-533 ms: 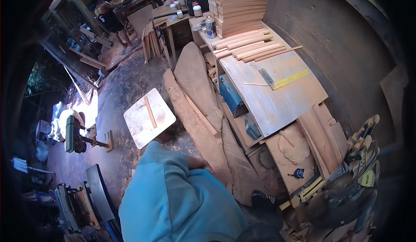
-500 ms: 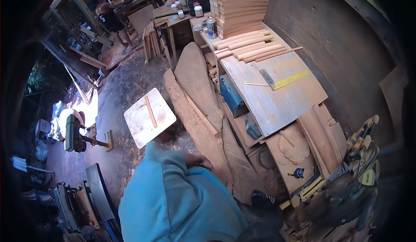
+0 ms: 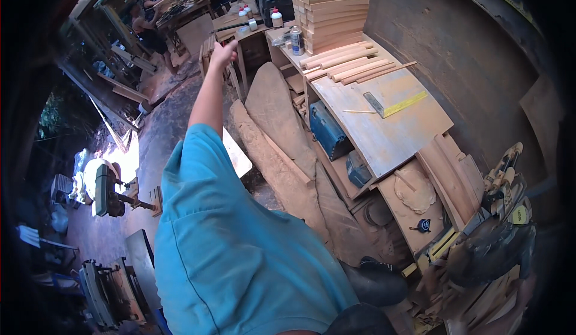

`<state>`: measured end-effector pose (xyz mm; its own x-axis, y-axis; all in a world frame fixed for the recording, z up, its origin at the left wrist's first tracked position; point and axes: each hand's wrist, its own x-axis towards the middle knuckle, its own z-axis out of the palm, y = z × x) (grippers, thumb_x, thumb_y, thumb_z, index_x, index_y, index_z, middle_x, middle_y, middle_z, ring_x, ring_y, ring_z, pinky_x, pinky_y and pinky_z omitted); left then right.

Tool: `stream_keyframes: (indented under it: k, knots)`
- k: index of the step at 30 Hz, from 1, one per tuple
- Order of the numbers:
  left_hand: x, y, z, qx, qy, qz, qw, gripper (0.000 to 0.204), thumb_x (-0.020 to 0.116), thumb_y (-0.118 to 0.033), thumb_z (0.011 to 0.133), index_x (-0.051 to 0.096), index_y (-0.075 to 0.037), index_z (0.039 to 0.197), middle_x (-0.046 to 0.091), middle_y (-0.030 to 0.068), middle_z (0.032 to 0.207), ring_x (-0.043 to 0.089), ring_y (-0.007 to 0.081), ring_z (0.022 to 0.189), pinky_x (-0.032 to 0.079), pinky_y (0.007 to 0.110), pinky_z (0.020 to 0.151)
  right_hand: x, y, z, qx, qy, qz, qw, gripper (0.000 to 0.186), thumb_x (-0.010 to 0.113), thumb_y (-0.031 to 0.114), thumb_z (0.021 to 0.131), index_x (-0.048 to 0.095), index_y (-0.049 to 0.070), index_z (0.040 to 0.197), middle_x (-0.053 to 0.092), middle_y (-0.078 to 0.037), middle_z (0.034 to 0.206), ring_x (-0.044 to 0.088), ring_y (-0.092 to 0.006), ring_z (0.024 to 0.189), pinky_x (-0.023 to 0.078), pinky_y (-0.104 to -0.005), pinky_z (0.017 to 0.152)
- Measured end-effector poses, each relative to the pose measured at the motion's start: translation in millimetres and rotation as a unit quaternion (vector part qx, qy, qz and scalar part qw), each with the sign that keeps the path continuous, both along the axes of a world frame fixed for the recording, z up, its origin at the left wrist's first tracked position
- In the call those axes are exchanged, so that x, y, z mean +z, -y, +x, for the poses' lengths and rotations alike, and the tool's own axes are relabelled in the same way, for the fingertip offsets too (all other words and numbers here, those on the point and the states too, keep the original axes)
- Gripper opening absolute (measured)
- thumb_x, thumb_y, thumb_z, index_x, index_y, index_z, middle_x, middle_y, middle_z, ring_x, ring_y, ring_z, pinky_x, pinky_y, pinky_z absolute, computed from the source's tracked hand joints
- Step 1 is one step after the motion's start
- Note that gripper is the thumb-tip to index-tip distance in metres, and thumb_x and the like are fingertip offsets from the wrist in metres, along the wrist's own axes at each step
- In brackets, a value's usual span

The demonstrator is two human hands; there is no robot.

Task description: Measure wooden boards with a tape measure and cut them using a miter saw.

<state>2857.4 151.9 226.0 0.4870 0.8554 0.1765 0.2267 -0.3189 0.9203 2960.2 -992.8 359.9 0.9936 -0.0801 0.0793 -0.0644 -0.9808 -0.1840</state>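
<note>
My left arm reaches out straight from a blue sleeve toward the far workbench. At its end my left hand (image 3: 224,54) is open, with fingers stretched out and nothing visible in them. In the picture it overlaps the boards leaning by the bench end, just below a roll of tape (image 3: 242,31); whether it touches anything I cannot tell. Under my arm, a white square panel (image 3: 239,158) is mostly hidden. Beside it lie long rough wood slabs (image 3: 273,173) covered in sawdust. My right hand is out of view.
A worktable (image 3: 414,137) bears stacked curved boards (image 3: 332,20), wooden strips (image 3: 354,65), a spray can (image 3: 296,41) and a try square (image 3: 393,106). Blue cases (image 3: 329,130) sit underneath. A tape measure (image 3: 423,225) lies nearer. Another person (image 3: 147,32) stands far left.
My left arm has swung up and outward from near my body, now stretched toward the far bench. It covers much of the white panel. The hand seen beside my torso earlier is gone.
</note>
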Motion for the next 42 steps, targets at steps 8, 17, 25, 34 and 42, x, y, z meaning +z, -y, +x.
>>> stream_keyframes:
  k: [8, 17, 25, 34, 42]
  knots:
    - [-20.1, 59.0, 25.8, -0.118, 0.104, 0.031, 0.987, 0.062, 0.072, -0.033, 0.09, 0.054, -0.002, 0.14, 0.065, 0.0033, 0.075, 0.057, 0.0081, 0.063, 0.047, 0.023, 0.058, 3.1, 1.8, -3.6, -0.012, -0.018, 0.02, 1.0, 0.068, 0.077, 0.018, 0.055, 0.059, 0.006, 0.12, 0.06, -0.02, 0.107, 0.057, -0.0377, 0.098, 0.047, -0.0467, 0.088]
    - [-420.6, 340.0, -128.9, -0.407, -0.42, -0.153, 0.797, 0.062, 0.06, -0.053, 0.089, 0.061, -0.011, 0.134, 0.063, 0.0188, 0.13, 0.06, 0.0348, 0.12, 0.046, 0.041, 0.103, 5.7, -11.7, -15.7, -0.022, -0.023, 0.035, 0.999, 0.063, 0.074, 0.016, 0.055, 0.059, 0.005, 0.115, 0.059, -0.017, 0.101, 0.057, -0.0349, 0.093, 0.046, -0.0446, 0.085]
    - [-440.4, 307.3, -155.6, -0.253, -0.47, -0.08, 0.841, 0.054, 0.06, -0.047, 0.083, 0.069, -0.009, 0.12, 0.067, 0.0185, 0.124, 0.063, 0.0334, 0.117, 0.05, 0.043, 0.099, 18.4, -21.6, -10.4, -0.024, -0.035, 0.039, 0.998, 0.059, 0.072, 0.015, 0.055, 0.059, 0.004, 0.111, 0.058, -0.015, 0.096, 0.056, -0.0323, 0.089, 0.046, -0.0427, 0.081]
    - [-471.5, 362.5, -137.6, -0.518, -0.476, -0.19, 0.685, 0.054, 0.065, -0.045, 0.085, 0.068, -0.006, 0.123, 0.067, 0.0175, 0.126, 0.061, 0.0313, 0.12, 0.046, 0.04, 0.103, 13.7, -21.8, -13.0, -0.025, -0.041, 0.055, 0.997, 0.053, 0.069, 0.013, 0.054, 0.059, 0.003, 0.105, 0.058, -0.012, 0.09, 0.056, -0.0294, 0.084, 0.045, -0.0406, 0.078]
    - [-456.6, 353.5, -129.9, -0.421, -0.492, -0.082, 0.758, 0.054, 0.066, -0.044, 0.084, 0.068, -0.009, 0.125, 0.066, 0.0184, 0.127, 0.06, 0.0343, 0.121, 0.046, 0.042, 0.104, 3.6, -13.1, -10.4, -0.029, -0.048, 0.065, 0.996, 0.049, 0.067, 0.011, 0.054, 0.059, 0.002, 0.101, 0.057, -0.01, 0.085, 0.055, -0.0269, 0.079, 0.045, -0.0388, 0.075]
